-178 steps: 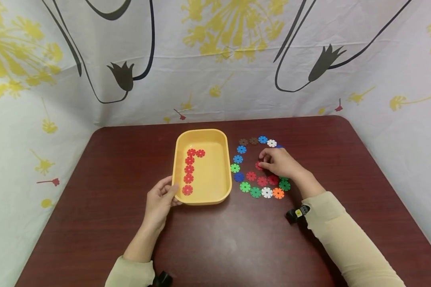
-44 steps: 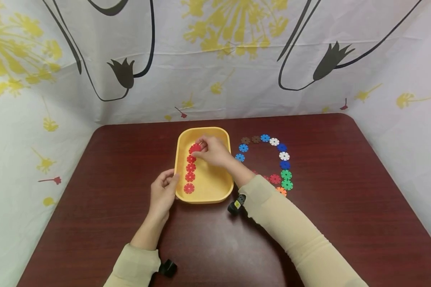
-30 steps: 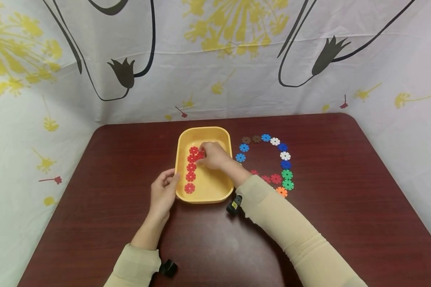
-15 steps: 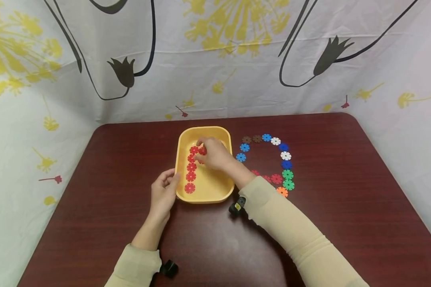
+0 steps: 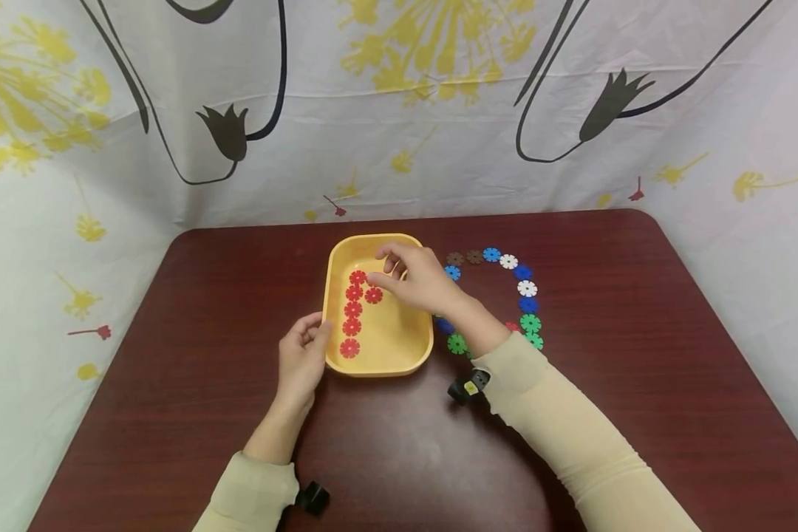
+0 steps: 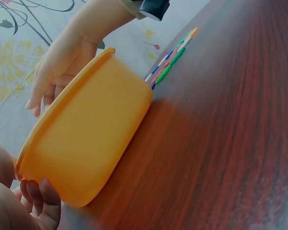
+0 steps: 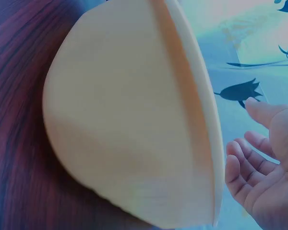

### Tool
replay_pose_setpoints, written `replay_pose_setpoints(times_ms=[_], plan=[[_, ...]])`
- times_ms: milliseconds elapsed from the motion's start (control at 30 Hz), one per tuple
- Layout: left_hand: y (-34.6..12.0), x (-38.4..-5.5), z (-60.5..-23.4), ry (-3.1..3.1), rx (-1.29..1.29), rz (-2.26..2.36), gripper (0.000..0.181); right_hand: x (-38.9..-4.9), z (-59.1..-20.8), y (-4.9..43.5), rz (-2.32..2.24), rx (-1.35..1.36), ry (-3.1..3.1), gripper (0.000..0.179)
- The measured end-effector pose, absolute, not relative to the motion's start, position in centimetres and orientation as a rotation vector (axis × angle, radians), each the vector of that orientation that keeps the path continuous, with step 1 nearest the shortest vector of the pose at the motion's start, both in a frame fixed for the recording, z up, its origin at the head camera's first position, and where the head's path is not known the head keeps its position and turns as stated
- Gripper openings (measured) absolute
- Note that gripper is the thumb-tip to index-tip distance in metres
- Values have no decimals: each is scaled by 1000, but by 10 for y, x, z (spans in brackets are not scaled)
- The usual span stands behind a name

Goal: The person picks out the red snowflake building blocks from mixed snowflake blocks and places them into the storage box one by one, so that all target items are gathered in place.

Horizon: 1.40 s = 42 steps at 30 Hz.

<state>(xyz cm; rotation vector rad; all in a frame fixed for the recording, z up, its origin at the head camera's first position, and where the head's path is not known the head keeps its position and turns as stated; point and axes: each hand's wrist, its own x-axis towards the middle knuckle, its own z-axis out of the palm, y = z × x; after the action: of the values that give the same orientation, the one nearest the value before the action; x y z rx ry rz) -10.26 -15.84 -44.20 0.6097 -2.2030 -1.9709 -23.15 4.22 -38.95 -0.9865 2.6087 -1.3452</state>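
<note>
A reddish-brown tabletop with rounded far corners fills the lower part of the head view, its wood grain clearest from the wrists; behind it and at both sides hangs white cloth printed with yellow dandelion heads, dark grey tulips and small red flowers. On the tabletop sits one deep yellow tray. Six red notched discs can be counted inside it, five in a column along the left and one beside the second from the far end; whether the right hand covers more cannot be told. A ring of discs lies right of the tray, partly hidden by the arm: two brown discs, two light blue discs, two white discs, three dark blue discs, at least three green discs and part of one loose red disc. The left hand grips the tray's near-left rim, and the left wrist view adds fingertips curled beneath that rim, the tray's outer wall, and the ring's discs seen edge-on. The right hand is over the tray's right side, thumb and bent fingers well apart; the right wrist view shows its palm side, with nothing held. Only the head view shows the tray's inside.
</note>
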Motion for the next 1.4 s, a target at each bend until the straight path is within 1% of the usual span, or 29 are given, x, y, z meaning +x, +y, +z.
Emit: replay_pose_setpoints(times_ms=[400, 800, 1033, 1233, 1400], plan=[[-158, -102, -443, -2207, 589, -1979, 34, -230, -393, 75, -1458, -922, 2572, 27], [-158, -103, -442, -2200, 555, -1956, 31, -230, -397, 106, -1494, -870, 2598, 25], [-159, -102, -439, -2216, 571, -1947, 33, -229, -402, 126, -1413, -808, 2659, 25], [-159, -102, -439, -2218, 585, -1947, 32, -229, -410, 142, -1327, -825, 2696, 21], [-158, -103, -440, -2219, 596, -1947, 32, -229, -416, 153, -1222, -831, 2672, 24]])
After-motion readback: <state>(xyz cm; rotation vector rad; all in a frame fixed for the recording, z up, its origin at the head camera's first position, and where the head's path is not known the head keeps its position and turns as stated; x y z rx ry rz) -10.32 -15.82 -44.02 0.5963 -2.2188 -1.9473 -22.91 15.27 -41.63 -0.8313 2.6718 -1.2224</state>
